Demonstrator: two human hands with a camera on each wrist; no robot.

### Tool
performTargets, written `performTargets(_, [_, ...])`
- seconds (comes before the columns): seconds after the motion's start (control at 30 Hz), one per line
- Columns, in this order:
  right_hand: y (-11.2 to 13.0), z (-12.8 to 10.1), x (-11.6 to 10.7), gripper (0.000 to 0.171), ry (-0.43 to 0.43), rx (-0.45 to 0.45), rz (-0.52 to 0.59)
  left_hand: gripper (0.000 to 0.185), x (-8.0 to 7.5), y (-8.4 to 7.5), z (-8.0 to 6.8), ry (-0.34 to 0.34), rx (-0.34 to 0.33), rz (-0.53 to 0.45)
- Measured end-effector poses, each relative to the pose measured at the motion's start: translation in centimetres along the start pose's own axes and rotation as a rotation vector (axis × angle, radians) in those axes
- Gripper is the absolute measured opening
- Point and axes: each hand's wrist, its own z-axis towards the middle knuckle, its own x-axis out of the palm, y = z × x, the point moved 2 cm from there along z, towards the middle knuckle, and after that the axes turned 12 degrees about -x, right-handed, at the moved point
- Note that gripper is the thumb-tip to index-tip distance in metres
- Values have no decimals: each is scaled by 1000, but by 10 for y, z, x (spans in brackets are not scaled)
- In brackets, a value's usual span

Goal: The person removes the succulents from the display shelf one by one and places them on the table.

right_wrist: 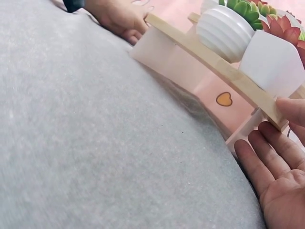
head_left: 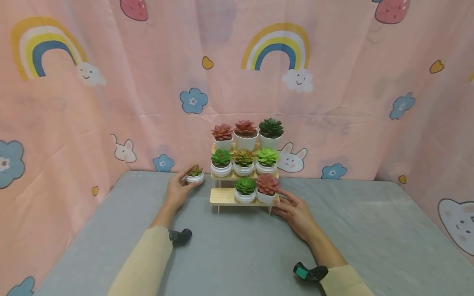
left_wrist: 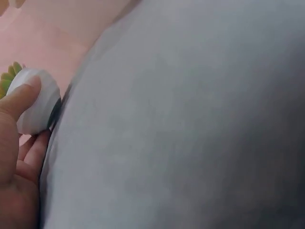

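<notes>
A three-tier wooden stand (head_left: 226, 198) holds several small succulents in white pots. My left hand (head_left: 182, 186) grips one more small white pot (head_left: 195, 177) with a green-brown succulent, just left of the stand and low over the table. In the left wrist view my thumb (left_wrist: 21, 98) lies over that pot (left_wrist: 40, 102). My right hand (head_left: 290, 206) rests at the right end of the bottom shelf (right_wrist: 224, 71), fingers straight, thumb (right_wrist: 291, 109) touching the board's end. A green succulent (head_left: 245, 188) and a red one (head_left: 267, 186) stand on that shelf; its left part is bare.
The grey table (head_left: 240, 250) is walled on three sides by a pink patterned cloth (head_left: 148, 102). The stand is at the back centre, close to the cloth. Black wrist devices (head_left: 180, 236) (head_left: 310, 272) sit on both forearms.
</notes>
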Motion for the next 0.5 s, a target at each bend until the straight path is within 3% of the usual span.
performTargets(0.5, [1,-1,-1,61,12,-19,13,63,0,4,-2,-27,-33,74])
